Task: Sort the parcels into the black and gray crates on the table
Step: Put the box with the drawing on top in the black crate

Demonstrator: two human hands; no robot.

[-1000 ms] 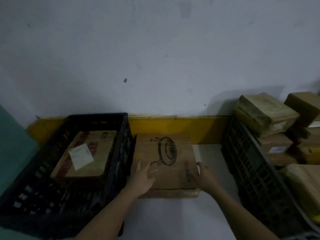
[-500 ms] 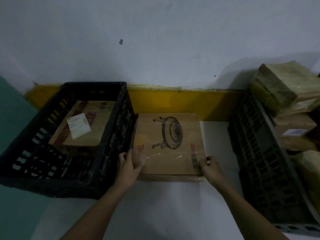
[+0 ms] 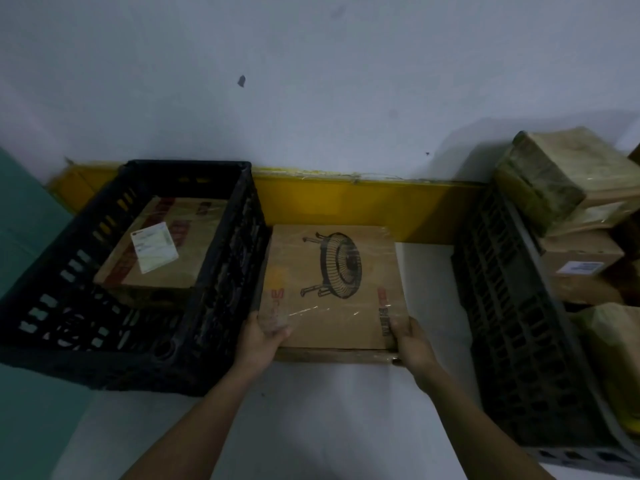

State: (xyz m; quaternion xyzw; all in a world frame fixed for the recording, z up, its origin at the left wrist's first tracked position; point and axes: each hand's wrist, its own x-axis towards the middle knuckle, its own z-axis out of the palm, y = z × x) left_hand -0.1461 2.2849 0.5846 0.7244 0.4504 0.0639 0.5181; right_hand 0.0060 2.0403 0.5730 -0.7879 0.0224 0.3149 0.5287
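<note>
A flat brown cardboard parcel (image 3: 332,282) printed with a fan drawing lies on the white table between the two crates. My left hand (image 3: 259,337) grips its near left corner, thumb on top. Its near right corner sits in the grip of my right hand (image 3: 412,344). The black crate (image 3: 221,282) stands at the left and holds one brown parcel with a white label (image 3: 156,247). At the right stands the gray crate (image 3: 512,317), filled with several wrapped parcels (image 3: 561,174).
A yellow band (image 3: 346,199) runs along the foot of the white wall behind the crates. A teal surface (image 3: 24,220) borders the table at the far left. White tabletop (image 3: 339,420) shows in front of the parcel.
Both hands slid from the top of the fan parcel down to its near corners and now grip them. The view has dropped a little toward the table.
</note>
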